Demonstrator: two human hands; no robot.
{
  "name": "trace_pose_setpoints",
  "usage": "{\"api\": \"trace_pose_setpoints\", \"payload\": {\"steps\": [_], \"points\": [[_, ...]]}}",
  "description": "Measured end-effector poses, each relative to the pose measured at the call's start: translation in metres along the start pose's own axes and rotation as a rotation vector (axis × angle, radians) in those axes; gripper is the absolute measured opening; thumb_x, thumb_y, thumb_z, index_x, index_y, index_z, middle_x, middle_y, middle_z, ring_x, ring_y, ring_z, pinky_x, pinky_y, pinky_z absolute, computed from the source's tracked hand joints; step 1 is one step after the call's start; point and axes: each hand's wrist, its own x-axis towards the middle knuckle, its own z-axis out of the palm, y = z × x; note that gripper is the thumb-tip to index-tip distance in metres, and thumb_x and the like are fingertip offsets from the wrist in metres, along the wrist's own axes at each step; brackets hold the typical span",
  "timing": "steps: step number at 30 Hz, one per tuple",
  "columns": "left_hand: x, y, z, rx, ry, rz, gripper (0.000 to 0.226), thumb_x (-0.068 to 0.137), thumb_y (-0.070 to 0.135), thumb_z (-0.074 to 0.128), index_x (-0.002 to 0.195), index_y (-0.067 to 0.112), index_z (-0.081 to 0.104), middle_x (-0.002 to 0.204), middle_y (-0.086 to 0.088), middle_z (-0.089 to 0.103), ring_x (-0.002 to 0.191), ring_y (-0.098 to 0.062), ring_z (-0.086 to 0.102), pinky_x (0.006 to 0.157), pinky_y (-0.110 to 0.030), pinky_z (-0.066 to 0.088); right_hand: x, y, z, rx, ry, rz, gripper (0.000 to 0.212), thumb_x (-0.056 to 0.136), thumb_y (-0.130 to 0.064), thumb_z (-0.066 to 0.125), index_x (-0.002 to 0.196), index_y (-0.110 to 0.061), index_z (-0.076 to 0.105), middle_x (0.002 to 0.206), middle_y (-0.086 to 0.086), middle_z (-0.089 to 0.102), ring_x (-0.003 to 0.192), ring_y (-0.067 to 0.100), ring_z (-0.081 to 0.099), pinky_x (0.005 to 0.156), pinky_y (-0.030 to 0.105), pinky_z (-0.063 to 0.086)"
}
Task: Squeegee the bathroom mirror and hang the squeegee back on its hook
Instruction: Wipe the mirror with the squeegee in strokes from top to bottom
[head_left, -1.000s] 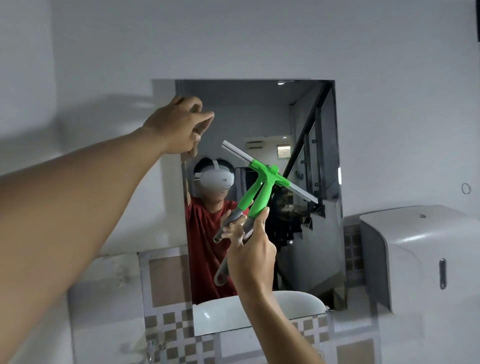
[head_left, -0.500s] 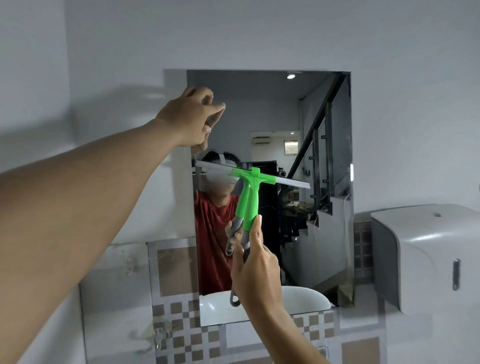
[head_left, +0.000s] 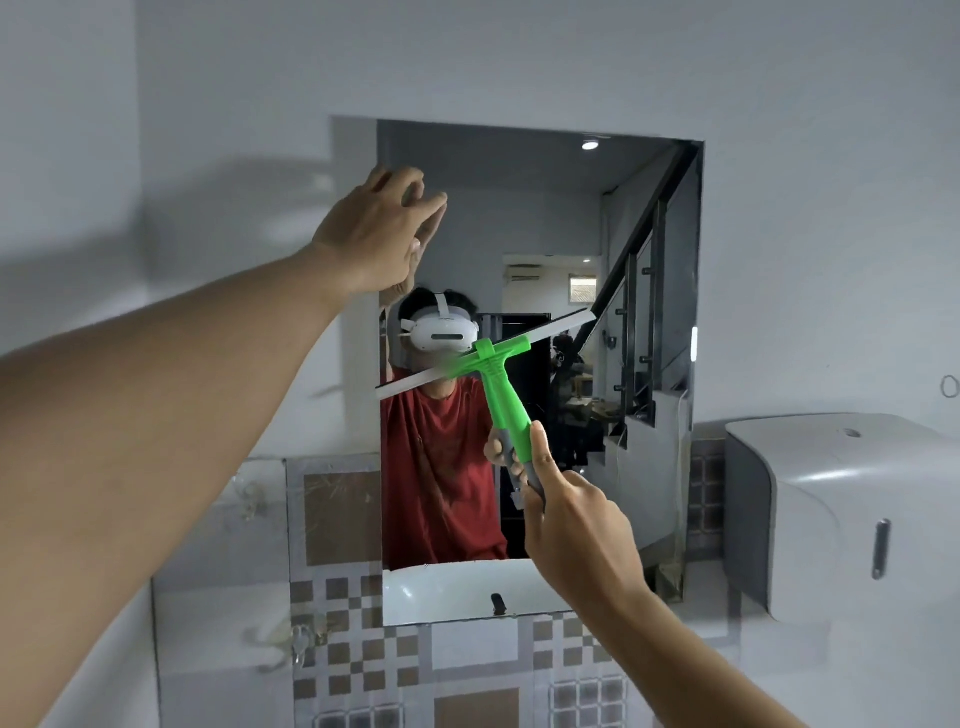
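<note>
A frameless rectangular mirror (head_left: 519, 218) hangs on the white wall. My right hand (head_left: 576, 525) grips the grey end of a green squeegee (head_left: 501, 395), thumb laid along the handle. Its white blade lies across the middle of the glass, tilted up to the right, its left tip at the mirror's left edge. My left hand (head_left: 376, 234) is raised at the upper left edge of the mirror, fingers curled near the glass and holding nothing that I can see. The mirror reflects a person in a red shirt. Two clear hooks (head_left: 301, 642) sit on the tiles below left.
A white wall dispenser (head_left: 841, 514) juts out right of the mirror. Brown and grey checked tiles (head_left: 363, 613) run below the mirror. A small ring (head_left: 949, 386) is fixed to the wall at far right. Bare white wall lies above.
The squeegee blade has swung from tilting down to the right, through level, to tilting up to the right, and shifted left. My left hand stays at the mirror's upper left edge.
</note>
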Motion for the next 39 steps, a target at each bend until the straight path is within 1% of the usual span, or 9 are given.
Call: {"api": "trace_pose_setpoints", "payload": {"steps": [4, 9, 13, 15, 19, 23, 25, 32, 39], "points": [[-0.022, 0.009, 0.012, -0.065, 0.026, -0.022, 0.056, 0.090, 0.020, 0.062, 0.144, 0.014, 0.047, 0.147, -0.016, 0.041, 0.131, -0.040, 0.039, 0.096, -0.053, 0.050, 0.007, 0.016, -0.018, -0.089, -0.010, -0.077, 0.067, 0.101, -0.027, 0.044, 0.158, -0.031, 0.010, 0.083, 0.002, 0.062, 0.053, 0.018, 0.057, 0.046, 0.039, 0.055], [-0.049, 0.019, 0.020, -0.118, -0.071, -0.033, 0.060, 0.086, 0.016, 0.064, 0.143, 0.011, 0.049, 0.148, -0.017, 0.039, 0.135, -0.043, 0.034, 0.089, -0.057, 0.055, 0.018, 0.034, -0.040, -0.274, -0.053, -0.171, 0.072, 0.097, -0.022, 0.050, 0.158, -0.034, 0.013, 0.072, -0.006, 0.048, 0.045, 0.013, 0.043, 0.038, 0.025, 0.034], [-0.053, 0.022, 0.021, -0.112, -0.093, -0.043, 0.063, 0.086, 0.014, 0.061, 0.147, 0.010, 0.046, 0.151, -0.016, 0.035, 0.138, -0.042, 0.029, 0.089, -0.056, 0.055, 0.022, 0.042, -0.056, -0.401, -0.101, -0.224, 0.073, 0.094, -0.020, 0.051, 0.158, -0.033, 0.018, 0.072, -0.006, 0.044, 0.045, 0.017, 0.045, 0.041, 0.030, 0.043], [-0.052, 0.026, 0.020, -0.105, -0.079, -0.049, 0.064, 0.084, 0.016, 0.063, 0.145, 0.009, 0.046, 0.150, -0.016, 0.036, 0.137, -0.042, 0.030, 0.088, -0.056, 0.055, 0.023, 0.046, -0.063, -0.457, -0.114, -0.250, 0.075, 0.093, -0.018, 0.051, 0.157, -0.035, 0.018, 0.071, -0.006, 0.043, 0.044, 0.017, 0.044, 0.040, 0.028, 0.040], [-0.055, 0.038, 0.025, -0.078, -0.066, -0.036, 0.073, 0.080, 0.029, 0.073, 0.145, 0.011, 0.045, 0.147, -0.018, 0.039, 0.132, -0.041, 0.034, 0.099, -0.050, 0.046, 0.026, 0.057, -0.075, -0.549, -0.121, -0.300, 0.074, 0.095, -0.021, 0.051, 0.157, -0.038, 0.014, 0.076, -0.001, 0.059, 0.043, 0.016, 0.042, 0.038, 0.028, 0.039], [-0.058, 0.042, 0.030, -0.095, -0.063, -0.050, 0.078, 0.079, 0.030, 0.074, 0.148, 0.011, 0.042, 0.148, -0.017, 0.038, 0.133, -0.041, 0.033, 0.097, -0.051, 0.047, 0.030, 0.064, -0.086, -0.642, -0.119, -0.322, 0.079, 0.093, -0.019, 0.051, 0.158, -0.038, 0.011, 0.081, -0.001, 0.063, 0.041, 0.012, 0.031, 0.037, 0.024, 0.016], [-0.058, 0.042, 0.031, -0.096, -0.061, -0.052, 0.079, 0.079, 0.030, 0.075, 0.148, 0.012, 0.041, 0.148, -0.017, 0.038, 0.132, -0.041, 0.033, 0.097, -0.051, 0.048, 0.032, 0.068, -0.089, -0.677, -0.123, -0.325, 0.081, 0.090, -0.016, 0.053, 0.158, -0.037, 0.013, 0.082, 0.001, 0.064, 0.041, 0.009, 0.023, 0.039, 0.023, 0.012], [-0.058, 0.042, 0.030, -0.117, -0.059, -0.056, 0.081, 0.077, 0.027, 0.077, 0.149, 0.012, 0.042, 0.149, -0.016, 0.036, 0.133, -0.041, 0.031, 0.096, -0.055, 0.049, 0.036, 0.081, -0.102, -0.683, -0.149, -0.328, 0.080, 0.093, -0.014, 0.047, 0.158, -0.039, 0.007, 0.100, 0.005, 0.064, 0.061, 0.022, 0.061, 0.049, 0.029, 0.035], [-0.063, 0.053, 0.031, -0.108, -0.017, -0.050, 0.077, 0.077, 0.024, 0.076, 0.145, 0.008, 0.043, 0.143, -0.020, 0.039, 0.130, -0.043, 0.036, 0.099, -0.055, 0.047, 0.033, 0.108, -0.110, -0.695, -0.138, -0.268, 0.082, 0.093, -0.016, 0.053, 0.157, -0.040, 0.008, 0.090, 0.003, 0.062, 0.062, 0.024, 0.064, 0.047, 0.030, 0.041]]}}
